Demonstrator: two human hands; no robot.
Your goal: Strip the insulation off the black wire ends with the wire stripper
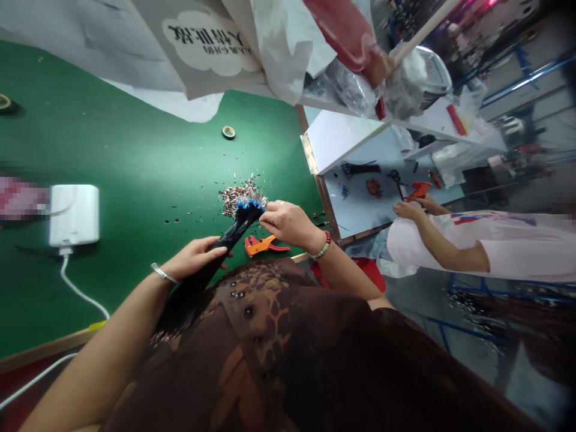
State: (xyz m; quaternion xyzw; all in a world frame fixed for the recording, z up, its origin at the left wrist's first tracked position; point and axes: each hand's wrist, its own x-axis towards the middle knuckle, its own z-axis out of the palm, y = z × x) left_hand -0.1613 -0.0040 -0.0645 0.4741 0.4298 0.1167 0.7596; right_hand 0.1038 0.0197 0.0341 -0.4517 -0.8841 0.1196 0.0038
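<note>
A bundle of black wires [236, 229] is held by the left hand [202, 258], whose fingers are wrapped around it, the thumb laid along the top. The bundle is slanted through this grip: its near part is rested against the patterned clothing [265, 300], and its far end, tipped with blue and bare silvery strands, is pointed away over the table [148, 156]. By the right hand [292, 225], the tipped end is met from the side with bent, drawn-in fingers; whether a single wire is pinched there cannot be told, as the fingertips are partly hidden.

Just beyond the tipped end, a pile of scraps [231, 198] is spread on the green surface. Below the right hand, a wire stripper [261, 245] in orange and red is laid close to the bundle. Farther out past the pile, a roll of tape [228, 132] is placed. Well to the left of the left-hand grip, a white box [74, 215] is seen, with a white cord [81, 288] run down from it. Well apart on the right, an orange tool [419, 191] is held by a co-worker's hands [409, 210] at another table [360, 210].
</note>
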